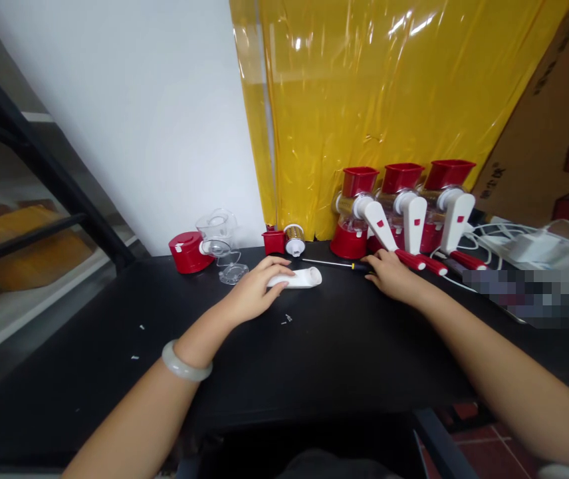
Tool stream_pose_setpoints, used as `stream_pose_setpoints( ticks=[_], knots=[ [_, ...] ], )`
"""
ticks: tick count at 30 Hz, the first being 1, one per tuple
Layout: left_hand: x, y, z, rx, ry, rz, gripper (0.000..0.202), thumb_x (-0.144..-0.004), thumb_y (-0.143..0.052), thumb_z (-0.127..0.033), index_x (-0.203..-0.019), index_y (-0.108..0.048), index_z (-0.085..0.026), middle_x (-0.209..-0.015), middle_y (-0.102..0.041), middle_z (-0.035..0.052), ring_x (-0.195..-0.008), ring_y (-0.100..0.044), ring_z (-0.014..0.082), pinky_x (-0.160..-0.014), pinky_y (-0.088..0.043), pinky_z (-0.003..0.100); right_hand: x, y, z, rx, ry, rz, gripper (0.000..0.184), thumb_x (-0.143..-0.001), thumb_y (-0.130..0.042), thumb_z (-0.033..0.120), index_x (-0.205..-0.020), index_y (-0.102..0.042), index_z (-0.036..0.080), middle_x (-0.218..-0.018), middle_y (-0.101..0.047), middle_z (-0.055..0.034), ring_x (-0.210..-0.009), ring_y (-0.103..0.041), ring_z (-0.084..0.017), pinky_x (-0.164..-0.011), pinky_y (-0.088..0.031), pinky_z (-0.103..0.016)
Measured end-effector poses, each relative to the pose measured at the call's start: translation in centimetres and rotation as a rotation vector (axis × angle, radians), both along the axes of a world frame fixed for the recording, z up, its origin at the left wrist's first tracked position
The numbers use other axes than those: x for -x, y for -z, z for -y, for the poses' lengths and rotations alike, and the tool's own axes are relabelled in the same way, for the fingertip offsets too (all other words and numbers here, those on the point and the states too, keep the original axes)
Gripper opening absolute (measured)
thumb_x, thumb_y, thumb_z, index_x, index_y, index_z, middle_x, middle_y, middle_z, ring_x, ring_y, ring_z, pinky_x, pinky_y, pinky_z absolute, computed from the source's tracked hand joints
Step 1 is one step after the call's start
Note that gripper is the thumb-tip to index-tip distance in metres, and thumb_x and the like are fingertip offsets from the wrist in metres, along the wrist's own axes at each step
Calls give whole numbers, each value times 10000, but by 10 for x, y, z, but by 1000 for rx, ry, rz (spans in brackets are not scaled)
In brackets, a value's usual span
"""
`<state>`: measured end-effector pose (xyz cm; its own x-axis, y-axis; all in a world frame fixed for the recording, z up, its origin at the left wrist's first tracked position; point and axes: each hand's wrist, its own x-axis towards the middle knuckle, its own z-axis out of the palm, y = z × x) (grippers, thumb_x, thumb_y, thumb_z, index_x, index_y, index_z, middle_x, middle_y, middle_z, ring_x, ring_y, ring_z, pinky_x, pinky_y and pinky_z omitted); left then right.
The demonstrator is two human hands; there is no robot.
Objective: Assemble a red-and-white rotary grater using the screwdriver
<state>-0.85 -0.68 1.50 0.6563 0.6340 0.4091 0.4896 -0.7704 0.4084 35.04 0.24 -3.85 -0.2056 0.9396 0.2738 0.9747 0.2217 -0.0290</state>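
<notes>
White plastic handle part [298,278]: lies flat on black table [314,359], left hand [254,289] curled loosely over its near end. Screwdriver [337,265]: just behind; right hand [391,274] fingers resting on its grip, closure unclear. Three red-white graters [404,209] behind.

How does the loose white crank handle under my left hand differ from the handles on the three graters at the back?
The loose white handle lies flat on the black table, detached, under the left hand. The three mounted handles hang on the red graters and end in red knobs. The loose one shows none. All are white plastic.
</notes>
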Motion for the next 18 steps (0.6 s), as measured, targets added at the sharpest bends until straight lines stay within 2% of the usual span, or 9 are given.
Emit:
stream_pose_setpoints(
  ticks=[5,9,12,15,18],
  knots=[
    [1,-2,1,28,-16,-34,238,-994,-489,-274,-1178,-639,-253,-1339,-530,100,-1252,-558,255,-1066,-462,460,-4,1,2,1,22,48,331,-905,-573,282,-1174,-664,112,-1107,-597,-217,-1047,-564,-358,-865,-519,-470],
    [2,-1,1,64,-4,-47,236,-1005,-472,-283,-1171,-637,-256,-1317,-534,95,-1225,-573,243,-1049,-474,447,-7,-3,2,6,-38,1,232,-875,-610,231,-1080,-671,139,-1068,-624,-170,-1035,-602,-314,-898,-521,-424],
    [2,0,0,75,-4,-43,233,-1004,-475,-287,-1168,-638,-260,-1287,-552,89,-1180,-598,236,-1024,-492,436,-5,-9,3,14,-119,-148,191,-861,-620,225,-1032,-664,151,-1031,-660,-135,-933,-654,-261,-875,-535,-394],
    [4,0,-1,84,-4,-33,239,-994,-492,-273,-1193,-624,-260,-1272,-575,88,-1143,-615,233,-1005,-500,426,1,-15,4,-8,-188,-384,156,-853,-630,280,-963,-677,181,-972,-711,-92,-860,-685,-228,-823,-553,-375],
    [5,0,-2,89,-12,-39,241,-982,-515,-277,-1202,-608,-246,-1232,-606,89,-1106,-627,234,-984,-504,415,6,-20,6,-88,-156,-634,206,-831,-667,376,-942,-698,205,-912,-746,-60,-815,-710,-220,-791,-568,-377]
  ],
)
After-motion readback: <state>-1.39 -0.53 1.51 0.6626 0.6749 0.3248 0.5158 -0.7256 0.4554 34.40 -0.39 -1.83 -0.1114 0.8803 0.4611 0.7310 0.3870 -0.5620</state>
